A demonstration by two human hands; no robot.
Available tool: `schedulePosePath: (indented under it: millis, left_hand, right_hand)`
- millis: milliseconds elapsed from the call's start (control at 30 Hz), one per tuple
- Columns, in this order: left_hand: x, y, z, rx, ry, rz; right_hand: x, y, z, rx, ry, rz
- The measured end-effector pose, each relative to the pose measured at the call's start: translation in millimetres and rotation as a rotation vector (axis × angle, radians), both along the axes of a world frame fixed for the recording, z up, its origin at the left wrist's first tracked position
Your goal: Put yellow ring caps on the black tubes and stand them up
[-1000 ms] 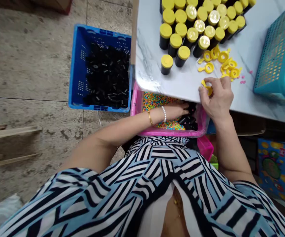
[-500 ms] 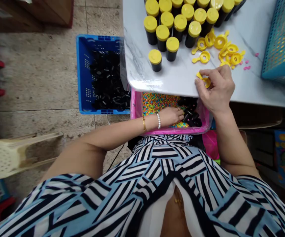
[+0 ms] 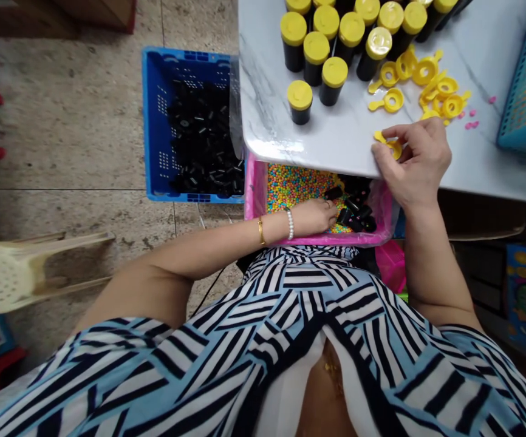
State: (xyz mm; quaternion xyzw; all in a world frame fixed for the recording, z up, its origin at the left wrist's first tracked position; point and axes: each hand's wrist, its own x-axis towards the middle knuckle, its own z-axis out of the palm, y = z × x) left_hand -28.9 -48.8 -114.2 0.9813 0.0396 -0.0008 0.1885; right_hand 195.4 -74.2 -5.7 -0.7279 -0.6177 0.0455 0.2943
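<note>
Over the white table, my right hand [image 3: 420, 159] pinches a yellow cap [image 3: 395, 147] with a tab near the front edge. My left hand [image 3: 315, 216], with a pearl bracelet at its wrist, is down in the pink tray [image 3: 256, 189] among colored beads [image 3: 293, 182]. Its fingers are bent beside black containers [image 3: 358, 212]; whether they grip one is hidden. Loose yellow caps [image 3: 393, 100] lie on the table beyond my right hand. Several black containers with yellow lids [image 3: 300, 95] stand upright at the table's left part.
A blue crate [image 3: 151, 127] of black containers stands on the floor left of the table [image 3: 272, 136]. A teal basket [image 3: 525, 97] is at the right, near small pink pieces [image 3: 472, 124]. A cream stool [image 3: 3, 276] is at far left.
The view has shifted slightly. A black container now shows beside the fingertips of my left hand, above the beads. My right hand still pinches the yellow cap.
</note>
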Motion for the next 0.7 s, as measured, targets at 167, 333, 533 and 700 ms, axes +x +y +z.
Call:
schedulePosePath:
  millis: [167,333,533,700]
  left_hand:
    - [-9.1,4.2,3.9,-0.117,-0.033,0.106]
    - [-36.0,24.6,17.9,-0.414,-0.172,0.342]
    - [-42.6,18.8,26.6,-0.511,-0.207,0.505]
    - [-43.6,15.2,24.8,-0.386,-0.103,0.555]
  right_hand:
    - [1.3,-0.6,-3.4,0.056,-0.088,0.002]
    - [7.9,0.0,7.1,0.043,-0.088,0.018]
    - [10.1,5.3,42.0,-0.089,-0.141,0.047]
    - [10.7,10.9,46.0,-0.137,-0.052,0.013]
